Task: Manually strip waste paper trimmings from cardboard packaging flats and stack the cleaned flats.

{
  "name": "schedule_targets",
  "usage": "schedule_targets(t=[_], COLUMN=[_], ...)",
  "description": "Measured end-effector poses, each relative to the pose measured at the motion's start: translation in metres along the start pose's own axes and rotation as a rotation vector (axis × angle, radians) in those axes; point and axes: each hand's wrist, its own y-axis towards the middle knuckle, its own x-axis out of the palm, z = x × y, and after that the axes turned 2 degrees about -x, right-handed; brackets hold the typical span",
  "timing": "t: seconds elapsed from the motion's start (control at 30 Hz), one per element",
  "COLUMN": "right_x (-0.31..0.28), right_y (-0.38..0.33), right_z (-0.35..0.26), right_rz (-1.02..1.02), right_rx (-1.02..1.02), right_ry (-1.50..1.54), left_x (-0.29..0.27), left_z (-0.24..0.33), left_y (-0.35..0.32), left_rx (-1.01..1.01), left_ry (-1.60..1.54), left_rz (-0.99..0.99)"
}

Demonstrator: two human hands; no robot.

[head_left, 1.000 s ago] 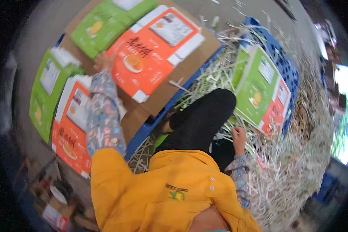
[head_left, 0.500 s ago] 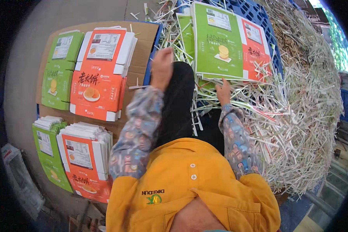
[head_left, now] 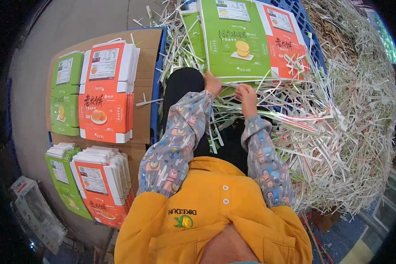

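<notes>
Top centre of the frame, a green-and-orange printed carton sheet (head_left: 251, 39) lies flat on the heap of white paper strips (head_left: 339, 132), its long axis running left to right, its printed face up and its near edge toward the person. The left hand (head_left: 212, 82) curls closed on that near edge at its left end. The right hand (head_left: 246, 94) pinches the same edge just beside it. At the left, stacks of flat cartons (head_left: 103, 92) sit on brown cardboard.

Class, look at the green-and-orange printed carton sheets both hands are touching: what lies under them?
Under the carton sheets lie white paper strips and a blue pallet. Both the left hand and right hand touch their near edge; anything deeper is covered.
</notes>
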Motion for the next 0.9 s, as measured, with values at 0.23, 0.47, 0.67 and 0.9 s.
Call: schedule_targets(t=[0.23,0.47,0.67,0.9], right_x=[0.005,-0.003,0.003,-0.006], right_y=[0.051,0.077,0.071,0.056], right_z=[0.011,0.027,0.019,-0.045], right_rz=[0.054,0.212,0.289,0.262], right_rx=[0.34,0.373,0.203,0.003], right_ry=[0.588,0.712,0.697,0.639], left_x=[-0.007,-0.015,-0.013,-0.002], left_z=[0.013,0.032,0.0,-0.002], left_y=[-0.011,-0.019,-0.012,-0.027], left_rx=[-0.01,-0.147,-0.151,-0.244], left_ry=[-0.043,-0.41,-0.091,-0.09], left_rz=[0.005,-0.206,-0.258,-0.245])
